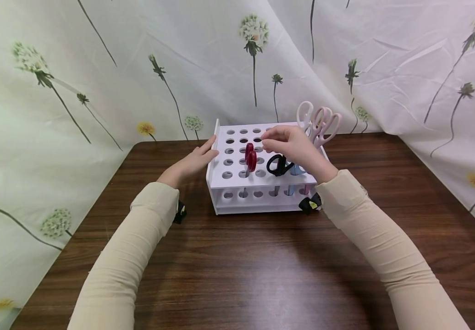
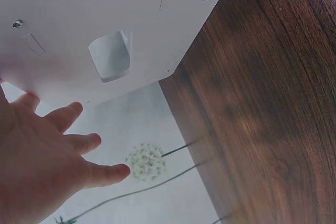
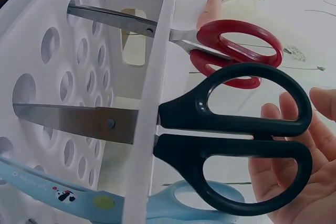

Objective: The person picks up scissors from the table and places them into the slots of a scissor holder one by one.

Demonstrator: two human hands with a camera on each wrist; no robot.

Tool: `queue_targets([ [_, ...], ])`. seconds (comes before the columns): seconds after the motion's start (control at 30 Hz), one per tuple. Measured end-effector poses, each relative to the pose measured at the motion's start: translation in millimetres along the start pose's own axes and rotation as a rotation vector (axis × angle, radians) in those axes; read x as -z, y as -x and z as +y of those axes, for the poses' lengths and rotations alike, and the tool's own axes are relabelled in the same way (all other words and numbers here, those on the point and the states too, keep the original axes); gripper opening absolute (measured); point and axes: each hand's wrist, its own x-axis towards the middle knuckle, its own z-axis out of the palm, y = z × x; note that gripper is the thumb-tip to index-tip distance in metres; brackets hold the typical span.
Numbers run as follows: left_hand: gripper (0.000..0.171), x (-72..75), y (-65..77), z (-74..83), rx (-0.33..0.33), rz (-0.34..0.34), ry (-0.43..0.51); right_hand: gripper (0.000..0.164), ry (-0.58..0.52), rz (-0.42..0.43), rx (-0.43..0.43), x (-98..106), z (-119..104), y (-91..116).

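Observation:
A white rack [image 1: 262,181] with rows of round holes stands on the table. My left hand [image 1: 196,160] rests its fingers, straight and spread, on the top edge of the rack's left side panel. Over the rack's right half hovers my right hand [image 1: 293,143], fingers loosely bent, with nothing seen between them. Just below it, black-handled scissors [image 3: 231,112] stand point-down in a front-row hole. Red-handled scissors [image 1: 252,161] stand to their left, light blue scissors [image 3: 84,195] to their right. The right hand partly hides the light blue pair in the head view.
White-handled scissors [image 1: 306,126] and pink-handled scissors [image 1: 317,130] rise from the rack's right side, behind the right hand. The dark wooden table [image 1: 254,266] reaches back to a cloth backdrop [image 1: 204,59] printed with dandelions.

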Motion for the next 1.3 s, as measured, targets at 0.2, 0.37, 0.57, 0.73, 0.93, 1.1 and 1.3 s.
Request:
queue_targets([
  [0.2, 0.059, 0.0, -2.4, 0.0, -0.001, -0.002, -0.026, 0.026, 0.01, 0.005, -0.015, 4.7, -2.6, 1.3],
  [0.37, 0.059, 1.5, -4.5, 0.1, -0.009, -0.003, -0.062, 0.026, 0.044, 0.02, -0.032, 11.2, -5.3, 0.6],
  [0.57, 0.06, 3.8, -7.0, -0.5, -0.016, 0.006, -0.11, 0.025, 0.116, 0.039, -0.038, 20.6, -5.1, -2.3],
  [0.73, 0.061, 4.9, -7.2, 1.3, -0.029, 0.025, -0.197, 0.028, 0.125, 0.036, -0.047, 27.9, -3.1, -3.6],
  [0.93, 0.061, 6.8, -9.3, 3.2, -0.046, 0.037, -0.267, 0.028, 0.149, 0.077, -0.064, 35.4, -4.6, -4.3],
  [1.1, 0.062, 10.0, -10.9, 4.9, -0.032, 0.047, -0.349, 0.028, 0.179, 0.083, -0.047, 41.5, -6.6, -6.2],
  [1.3, 0.063, 15.8, -11.4, 9.1, -0.005, 0.045, -0.405, 0.028, 0.21, 0.095, -0.038, 48.8, -9.2, -11.0],
])
